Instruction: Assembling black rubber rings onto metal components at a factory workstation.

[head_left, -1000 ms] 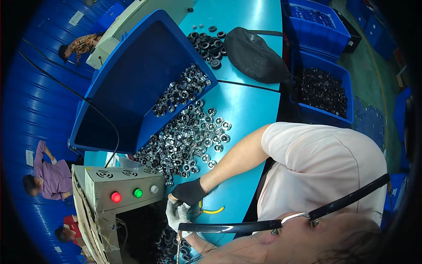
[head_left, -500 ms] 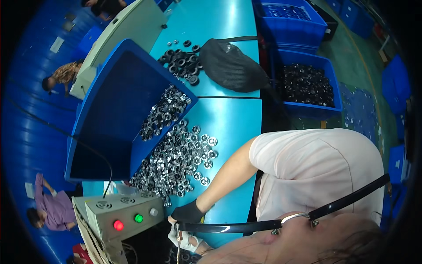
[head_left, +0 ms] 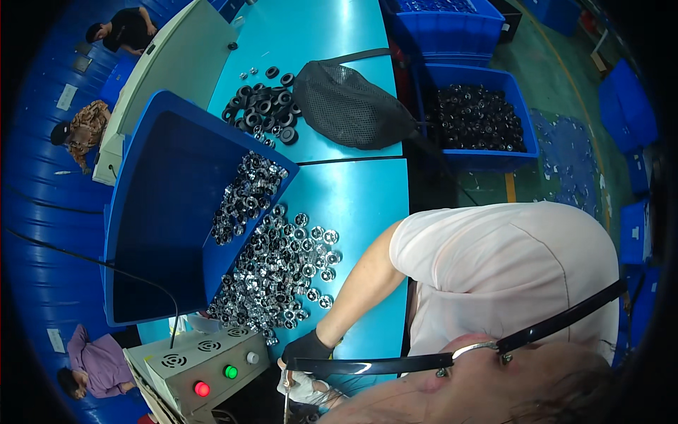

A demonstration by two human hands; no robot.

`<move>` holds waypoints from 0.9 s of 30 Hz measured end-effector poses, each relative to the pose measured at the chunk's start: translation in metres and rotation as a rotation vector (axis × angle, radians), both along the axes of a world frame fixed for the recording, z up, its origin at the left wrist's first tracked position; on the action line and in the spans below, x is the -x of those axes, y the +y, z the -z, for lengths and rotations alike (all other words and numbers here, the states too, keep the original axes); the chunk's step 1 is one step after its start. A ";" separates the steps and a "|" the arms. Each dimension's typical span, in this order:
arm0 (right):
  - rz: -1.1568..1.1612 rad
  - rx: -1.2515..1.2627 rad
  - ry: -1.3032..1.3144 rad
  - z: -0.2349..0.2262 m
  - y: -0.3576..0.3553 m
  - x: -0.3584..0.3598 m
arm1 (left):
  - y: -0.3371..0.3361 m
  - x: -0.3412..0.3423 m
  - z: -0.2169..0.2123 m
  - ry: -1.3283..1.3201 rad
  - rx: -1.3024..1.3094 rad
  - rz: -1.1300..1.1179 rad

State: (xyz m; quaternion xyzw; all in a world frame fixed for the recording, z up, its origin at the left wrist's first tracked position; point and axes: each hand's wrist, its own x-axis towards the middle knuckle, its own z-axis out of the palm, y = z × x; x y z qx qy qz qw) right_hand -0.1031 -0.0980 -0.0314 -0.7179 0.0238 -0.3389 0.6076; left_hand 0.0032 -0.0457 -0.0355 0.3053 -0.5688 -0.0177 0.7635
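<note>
On the turquoise bench (head_left: 371, 201), shiny round parts (head_left: 272, 272) lie heaped by a tipped blue bin (head_left: 159, 205) and a control box (head_left: 212, 360); a blue crate (head_left: 487, 161) borders green floor (head_left: 565, 78). Nearby, the black-gloved hand (head_left: 308, 348) is beside the white-gloved hand (head_left: 305, 388); I cannot tell how their fingers stand.

A black mesh fabric bag with a strap (head_left: 353, 106) lies toward the far right edge of the turquoise tabletop (head_left: 321, 35). At far left stands a long pale-grey cabinet (head_left: 152, 81). Beyond it are a person in a black top (head_left: 127, 32) and another in a brown patterned top (head_left: 88, 127); a person in a purple top (head_left: 102, 360) is at near left. On the right, a scuffed blue patch (head_left: 565, 155) covers part of the green floor (head_left: 487, 185).
</note>
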 end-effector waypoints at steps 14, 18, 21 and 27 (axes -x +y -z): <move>-0.024 0.023 -0.003 0.002 -0.001 -0.010 | 0.024 0.007 0.002 -0.035 -0.779 -0.440; -0.016 0.027 0.000 0.005 -0.003 -0.010 | 0.025 0.009 -0.001 -0.055 -0.863 -0.451; -0.031 0.029 -0.006 0.003 -0.001 -0.015 | 0.031 0.006 -0.003 -0.037 -0.884 -0.457; -0.029 0.038 -0.004 0.004 -0.003 -0.015 | 0.034 0.008 -0.006 -0.061 -0.954 -0.484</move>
